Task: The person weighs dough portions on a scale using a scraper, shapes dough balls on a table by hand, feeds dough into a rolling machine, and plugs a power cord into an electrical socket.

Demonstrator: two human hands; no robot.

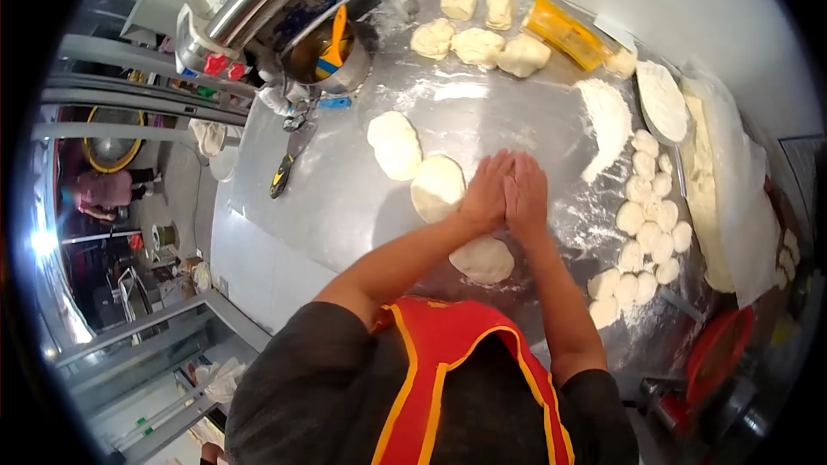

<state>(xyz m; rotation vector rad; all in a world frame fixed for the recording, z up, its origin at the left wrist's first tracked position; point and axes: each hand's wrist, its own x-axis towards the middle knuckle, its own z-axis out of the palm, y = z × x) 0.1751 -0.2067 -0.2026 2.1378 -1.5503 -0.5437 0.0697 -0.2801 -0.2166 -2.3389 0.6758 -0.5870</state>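
My left hand point(487, 192) and my right hand point(526, 195) are side by side above the metal worktop point(336, 176), touching along their inner edges. Fingers on both are stretched out and pointing away from me. Whatever lies under the palms is hidden. A flattened dough round point(438, 189) sits just left of my left hand, and a second flat oval of dough point(394, 145) overlaps or adjoins it farther left. Nearer to my body, another flat dough piece point(481, 260) shows between my forearms.
Several small dough pieces point(652, 217) lie at the right beside spread flour point(607, 125) and a flour scoop point(662, 103). Thicker dough lumps point(478, 47) and a yellow container point(567, 32) are at the back. A metal pot point(351, 71) and black-and-yellow-handled scraper point(281, 176) stand left.
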